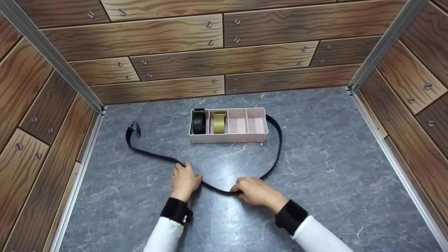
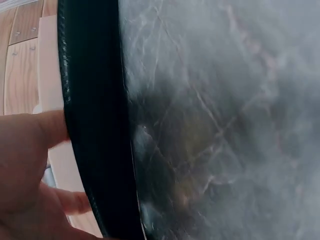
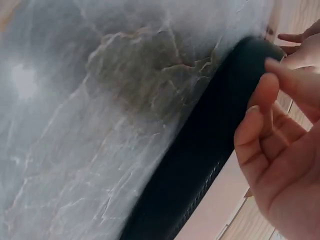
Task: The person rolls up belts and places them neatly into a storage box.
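A long black belt (image 1: pixel 217 190) stands on its edge in a loose curve on the grey surface. Its metal buckle (image 1: pixel 135 128) lies at the far left end. My left hand (image 1: pixel 186 180) holds the strap left of the middle, thumb and fingers along it. Further right, my right hand (image 1: pixel 257 190) pinches the strap between thumb and fingers. In the left wrist view the belt (image 2: pixel 100 120) runs upright past the fingertips, stitching along its edge. The right wrist view has the belt (image 3: pixel 200 135) slanting beside curled fingers. Its other end passes out of sight behind the box.
A pale pink divided box (image 1: pixel 229 138) stands beyond the hands. In its left compartment sits a black rolled strap (image 1: pixel 199 121), and beside that a ribbed gold roll (image 1: pixel 219 123). Wood-patterned walls (image 1: pixel 175 35) with metal edge strips enclose the surface at the back and both sides.
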Action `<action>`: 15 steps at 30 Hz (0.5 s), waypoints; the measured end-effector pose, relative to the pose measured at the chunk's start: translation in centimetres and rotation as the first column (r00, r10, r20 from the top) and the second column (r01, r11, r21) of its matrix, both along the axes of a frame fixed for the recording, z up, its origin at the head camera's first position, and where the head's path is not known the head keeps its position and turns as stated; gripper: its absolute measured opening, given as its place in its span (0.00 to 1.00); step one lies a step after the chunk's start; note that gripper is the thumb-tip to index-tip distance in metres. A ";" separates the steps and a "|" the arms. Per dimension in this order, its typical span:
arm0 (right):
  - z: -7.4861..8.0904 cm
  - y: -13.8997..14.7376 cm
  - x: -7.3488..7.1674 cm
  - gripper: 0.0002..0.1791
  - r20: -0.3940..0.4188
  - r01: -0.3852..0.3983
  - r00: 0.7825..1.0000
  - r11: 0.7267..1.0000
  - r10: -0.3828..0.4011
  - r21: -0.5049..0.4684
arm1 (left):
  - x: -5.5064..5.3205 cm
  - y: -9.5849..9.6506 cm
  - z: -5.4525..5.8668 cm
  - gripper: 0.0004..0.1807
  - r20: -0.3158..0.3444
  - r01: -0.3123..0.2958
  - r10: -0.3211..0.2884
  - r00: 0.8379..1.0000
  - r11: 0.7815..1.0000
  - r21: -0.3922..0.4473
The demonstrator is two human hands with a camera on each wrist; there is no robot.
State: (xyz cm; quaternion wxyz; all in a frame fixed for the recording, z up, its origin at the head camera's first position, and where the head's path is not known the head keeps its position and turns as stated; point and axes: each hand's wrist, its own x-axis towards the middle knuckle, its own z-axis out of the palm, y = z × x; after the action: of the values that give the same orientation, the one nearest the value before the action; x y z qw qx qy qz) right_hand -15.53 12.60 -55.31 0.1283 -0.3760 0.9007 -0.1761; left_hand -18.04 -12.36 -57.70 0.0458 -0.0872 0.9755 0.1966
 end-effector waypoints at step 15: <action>0.0 10.1 -4.8 0.17 -0.059 0.368 0.928 0.930 -0.367 0.014 | 0.4 -7.3 0.3 0.29 0.064 0.115 -0.124 0.990 0.986 0.123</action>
State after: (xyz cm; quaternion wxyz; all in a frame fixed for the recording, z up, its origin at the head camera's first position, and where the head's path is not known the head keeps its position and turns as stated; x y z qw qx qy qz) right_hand -20.31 22.65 -55.26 0.0725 -0.2040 0.9604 -0.1753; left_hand -17.64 -19.65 -57.37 0.0977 -0.0325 0.9632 0.2482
